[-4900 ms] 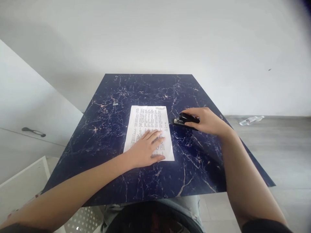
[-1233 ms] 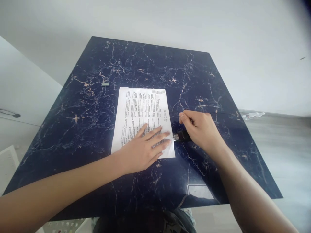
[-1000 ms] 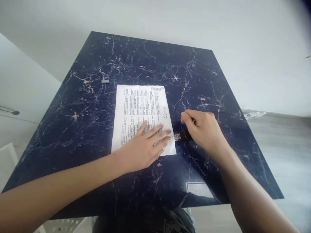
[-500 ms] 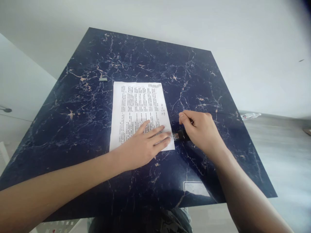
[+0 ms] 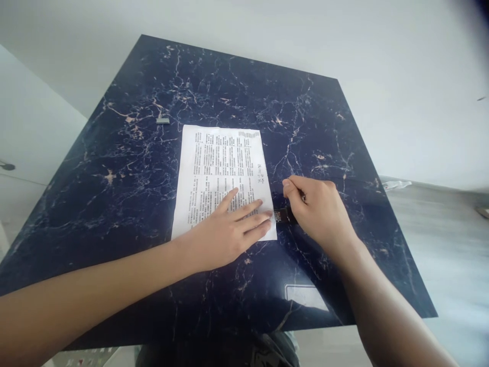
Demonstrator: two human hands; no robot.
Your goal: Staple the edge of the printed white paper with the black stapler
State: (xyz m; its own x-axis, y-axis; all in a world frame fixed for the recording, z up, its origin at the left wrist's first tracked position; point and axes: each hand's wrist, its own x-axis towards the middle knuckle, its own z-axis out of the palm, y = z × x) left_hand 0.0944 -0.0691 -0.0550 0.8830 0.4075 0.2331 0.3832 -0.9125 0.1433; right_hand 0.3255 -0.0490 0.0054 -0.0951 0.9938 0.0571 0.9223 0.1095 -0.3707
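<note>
A white printed sheet of paper (image 5: 221, 158) lies on the dark blue marbled table. My left hand (image 5: 233, 232) rests flat on its lower right part, fingers spread, with the fingertips near the right edge. At that edge sits a black stapler (image 5: 284, 215), its metal front end against the paper. My right hand (image 5: 315, 204) is closed in a fist over the stapler's rear, thumb on top, and hides most of it. Whether the paper's edge is inside the stapler's jaws I cannot tell.
A small grey strip, perhaps staples (image 5: 162, 121), lies beyond the paper's upper left corner. The blue marbled table (image 5: 324, 127) has its far edge near a pale wall. A bright rectangular reflection (image 5: 305, 295) shows near the front edge.
The view has shifted slightly. Both hands keep nearly the same places on the paper and the stapler, and nothing has been let go.
</note>
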